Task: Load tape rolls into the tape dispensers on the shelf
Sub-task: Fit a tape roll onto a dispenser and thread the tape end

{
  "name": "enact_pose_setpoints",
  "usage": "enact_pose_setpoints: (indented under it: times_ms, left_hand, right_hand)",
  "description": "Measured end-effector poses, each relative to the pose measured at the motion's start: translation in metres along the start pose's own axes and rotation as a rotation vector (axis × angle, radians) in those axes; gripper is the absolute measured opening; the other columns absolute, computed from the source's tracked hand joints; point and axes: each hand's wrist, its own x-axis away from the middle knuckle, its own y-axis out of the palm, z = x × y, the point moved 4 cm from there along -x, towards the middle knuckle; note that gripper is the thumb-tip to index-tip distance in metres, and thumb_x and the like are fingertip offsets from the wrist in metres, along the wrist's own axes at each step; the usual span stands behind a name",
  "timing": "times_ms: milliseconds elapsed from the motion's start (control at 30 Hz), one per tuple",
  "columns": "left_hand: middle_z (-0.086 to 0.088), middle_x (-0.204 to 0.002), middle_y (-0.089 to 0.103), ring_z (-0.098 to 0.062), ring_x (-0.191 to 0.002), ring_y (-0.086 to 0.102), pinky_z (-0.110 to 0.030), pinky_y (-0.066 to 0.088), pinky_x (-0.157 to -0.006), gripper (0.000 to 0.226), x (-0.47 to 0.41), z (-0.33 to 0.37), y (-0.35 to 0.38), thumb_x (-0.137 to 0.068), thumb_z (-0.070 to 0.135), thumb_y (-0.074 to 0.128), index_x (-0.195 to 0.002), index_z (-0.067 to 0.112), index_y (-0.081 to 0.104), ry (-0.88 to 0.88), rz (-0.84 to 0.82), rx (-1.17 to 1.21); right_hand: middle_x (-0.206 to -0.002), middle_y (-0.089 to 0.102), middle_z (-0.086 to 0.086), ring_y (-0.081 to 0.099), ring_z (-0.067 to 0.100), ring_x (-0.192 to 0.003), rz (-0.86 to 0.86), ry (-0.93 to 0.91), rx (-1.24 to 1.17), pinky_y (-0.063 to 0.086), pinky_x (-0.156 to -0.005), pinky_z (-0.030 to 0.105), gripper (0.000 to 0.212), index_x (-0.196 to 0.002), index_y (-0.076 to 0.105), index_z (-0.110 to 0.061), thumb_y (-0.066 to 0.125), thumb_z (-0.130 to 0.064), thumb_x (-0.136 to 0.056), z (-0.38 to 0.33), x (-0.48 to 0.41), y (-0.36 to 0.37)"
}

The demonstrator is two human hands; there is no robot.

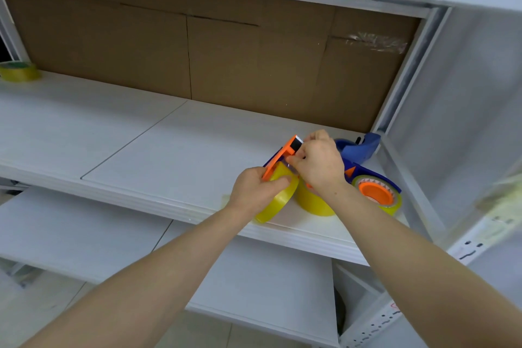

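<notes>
Orange plastic marked the dispenser, held tilted just above the white shelf board near its front edge, at about 4 o'clock in the view. The left hand gripped the yellow tape roll seated in it, thumb curled across the rim; the roll overhung the board's lip. The right hand pinched the dispenser's toothed end. A second roll lay flat beside them. At 3 o'clock a blue dispenser with a loaded roll crowded the corner post. From 9 to 11 o'clock the board ran open to a spare roll by the cardboard back.
</notes>
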Motion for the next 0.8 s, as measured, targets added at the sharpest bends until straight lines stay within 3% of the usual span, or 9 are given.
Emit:
enact_pose_setpoints:
  times_ms: [100, 200, 267, 467, 633, 733, 800]
  left_hand:
    - [0.010, -0.044, 0.036, -0.012, -0.047, 0.036, -0.020, 0.030, -0.047, 0.022, 0.000, 0.001, 0.000, -0.060, 0.028, 0.060, -0.050, 0.020, 0.041, -0.010, -0.067, 0.040]
    - [0.003, -0.057, 0.042, -0.014, -0.054, 0.039, -0.023, 0.032, -0.053, 0.025, 0.000, 0.001, -0.001, -0.080, 0.019, 0.066, -0.061, 0.016, 0.050, 0.001, -0.088, 0.041]
    - [0.002, -0.058, 0.044, -0.014, -0.055, 0.041, -0.023, 0.033, -0.054, 0.027, -0.001, 0.001, -0.001, -0.085, 0.021, 0.064, -0.062, 0.016, 0.051, 0.003, -0.073, 0.041]
    - [0.004, -0.052, 0.036, -0.013, -0.050, 0.036, -0.022, 0.029, -0.051, 0.042, -0.003, 0.001, 0.003, -0.086, 0.027, 0.064, -0.053, 0.019, 0.040, 0.044, -0.033, -0.007]
    - [0.007, -0.042, 0.031, -0.010, -0.044, 0.032, -0.024, 0.026, -0.049, 0.050, -0.005, 0.000, 0.004, -0.084, 0.036, 0.066, -0.048, 0.020, 0.034, 0.053, 0.022, -0.030]
    - [0.006, -0.036, 0.027, -0.010, -0.040, 0.029, -0.025, 0.024, -0.048, 0.056, -0.007, -0.001, 0.003, -0.082, 0.043, 0.067, -0.046, 0.020, 0.030, 0.065, 0.068, -0.028]
    - [0.007, -0.043, 0.030, -0.012, -0.045, 0.031, -0.026, 0.026, -0.050, 0.054, -0.008, 0.000, 0.003, -0.080, 0.046, 0.067, -0.048, 0.018, 0.034, 0.071, 0.051, -0.038]
  right_hand:
    - [-0.118, 0.047, 0.004, 0.051, 0.022, -0.105, 0.029, -0.021, 0.047, 0.039, -0.064, 0.029, 0.033, -0.098, 0.068, -0.006, 0.062, -0.036, -0.086, 0.000, 0.005, 0.000]
    - [-0.124, 0.044, 0.004, 0.056, 0.024, -0.096, 0.042, -0.013, 0.083, 0.043, -0.062, 0.031, 0.027, -0.098, 0.067, -0.005, 0.059, -0.030, -0.089, 0.000, 0.005, -0.003]
    - [-0.128, 0.042, 0.004, 0.059, 0.025, -0.090, 0.052, -0.002, 0.090, 0.048, -0.062, 0.034, 0.021, -0.097, 0.067, -0.005, 0.057, -0.021, -0.090, -0.002, 0.006, -0.005]
    - [-0.119, 0.046, 0.009, 0.060, 0.029, -0.085, 0.010, 0.066, 0.064, 0.040, -0.058, 0.030, 0.016, -0.100, 0.063, -0.002, 0.054, -0.008, -0.088, 0.002, -0.001, -0.004]
    - [-0.115, 0.045, 0.010, 0.055, 0.026, -0.080, -0.013, 0.087, 0.095, 0.038, -0.057, 0.031, 0.016, -0.101, 0.061, -0.002, 0.055, -0.009, -0.087, 0.004, -0.004, -0.005]
    - [-0.114, 0.043, 0.009, 0.052, 0.025, -0.091, 0.096, 0.009, 0.168, 0.038, -0.055, 0.030, 0.014, -0.094, 0.062, -0.002, 0.054, -0.012, -0.089, 0.000, -0.001, -0.007]
    - [-0.115, 0.042, 0.007, 0.046, 0.023, -0.101, 0.127, -0.031, 0.170, 0.036, -0.056, 0.030, 0.015, -0.092, 0.062, -0.003, 0.054, -0.015, -0.089, 0.002, -0.001, -0.006]
